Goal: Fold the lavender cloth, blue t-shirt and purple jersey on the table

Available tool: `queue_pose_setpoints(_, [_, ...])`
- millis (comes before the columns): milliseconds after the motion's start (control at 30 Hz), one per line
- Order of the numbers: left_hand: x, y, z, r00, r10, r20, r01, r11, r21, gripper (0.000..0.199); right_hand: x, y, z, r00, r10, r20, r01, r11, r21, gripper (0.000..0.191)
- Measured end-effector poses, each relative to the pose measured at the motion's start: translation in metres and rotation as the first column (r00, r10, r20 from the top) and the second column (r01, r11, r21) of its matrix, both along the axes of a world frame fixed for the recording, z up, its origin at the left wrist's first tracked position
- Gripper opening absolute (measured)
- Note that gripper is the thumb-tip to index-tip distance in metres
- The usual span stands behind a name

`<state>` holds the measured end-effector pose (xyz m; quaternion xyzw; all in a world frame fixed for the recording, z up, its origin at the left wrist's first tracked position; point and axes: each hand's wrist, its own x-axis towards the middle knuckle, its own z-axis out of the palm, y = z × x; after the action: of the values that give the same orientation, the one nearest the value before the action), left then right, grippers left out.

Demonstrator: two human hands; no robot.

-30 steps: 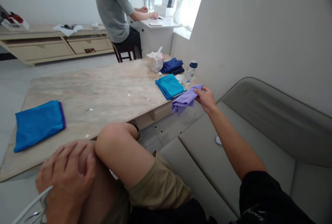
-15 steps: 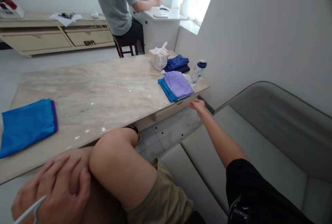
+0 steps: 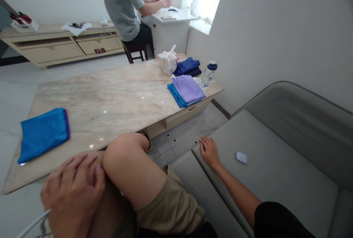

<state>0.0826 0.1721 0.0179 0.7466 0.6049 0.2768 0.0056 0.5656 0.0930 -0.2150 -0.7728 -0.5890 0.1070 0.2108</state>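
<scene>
The right hand (image 3: 209,152) lies open and empty on 1 sofa cushion (image 3: 278,179), beside 1 white oval object (image 3: 242,157); the left hand (image 3: 73,197) lies open and empty on 1 bent leg (image 3: 129,168).

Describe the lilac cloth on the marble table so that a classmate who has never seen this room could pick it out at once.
On the marble-topped table beside the sofa, look at the far end by the wall. A folded lilac cloth lies there on a bright blue one; it is the only pale purple item on the table.
</scene>
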Motion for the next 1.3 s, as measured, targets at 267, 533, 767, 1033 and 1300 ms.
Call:
queue_pose_setpoints(267, [0.02, 0.0, 0.007, 0.968, 0.109, -0.228, -0.074, 0.985, 0.158, 0.031, 0.004, -0.004, 0.002, 0.999, 0.014, -0.031, -0.007, 0.978, 0.209, 0.035])
queue_pose_setpoints(533, [0.003, -0.017, -0.001, 0.986, 0.119, -0.118, -0.098, 0.98, 0.175, 0.03, -0.077, 0.066, 0.076, 0.977, 0.145, -0.158, -0.087, 0.942, 0.325, 0.054])
queue_pose_setpoints(767, [-0.021, -0.034, -0.005, 0.992, 0.111, -0.054, -0.101, 0.982, 0.161, 0.036, -0.255, 0.085, 0.184, 0.863, 0.498, -0.082, -0.429, 0.808, 0.403, 0.065])
queue_pose_setpoints(1033, [-0.049, -0.042, -0.007, 0.94, 0.053, 0.337, -0.068, 0.997, 0.035, 0.041, -0.318, 0.062, 0.209, 0.872, 0.475, 0.118, -0.477, 0.772, 0.421, 0.065])
queue_pose_setpoints(1300, [-0.13, 0.064, -0.053, 0.541, 0.481, 0.69, -0.259, 0.876, -0.407, 0.017, -0.314, 0.06, 0.213, 0.845, 0.52, 0.121, -0.516, 0.738, 0.434, 0.074])
